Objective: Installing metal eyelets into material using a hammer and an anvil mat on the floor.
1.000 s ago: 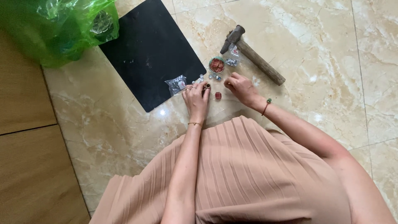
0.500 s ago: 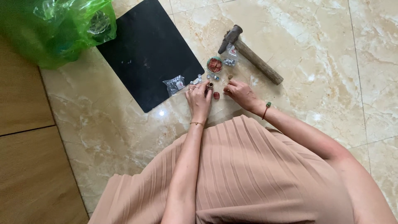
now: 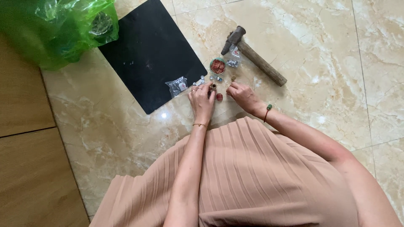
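1. Left hand (image 3: pixel 202 101), frame centre: fingers curled, pinching a small cylinder (image 3: pixel 213 87) held upright.
2. Right hand (image 3: pixel 243 96): fingertips drawn together; contents indiscernible.
3. Red bead (image 3: pixel 219 97) on the floor between the hands.
4. Hammer (image 3: pixel 256 58), upper right: handle runs diagonally, head toward upper left.

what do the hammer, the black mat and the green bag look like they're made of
Hammer: a dull dark head, likely metal, on a rough brown handle that looks like wood. Black mat: flat, matte sheet with rounded corners, perhaps rubber or plastic; the look leaves it open. Green bag: thin translucent plastic, crinkled and glossy.
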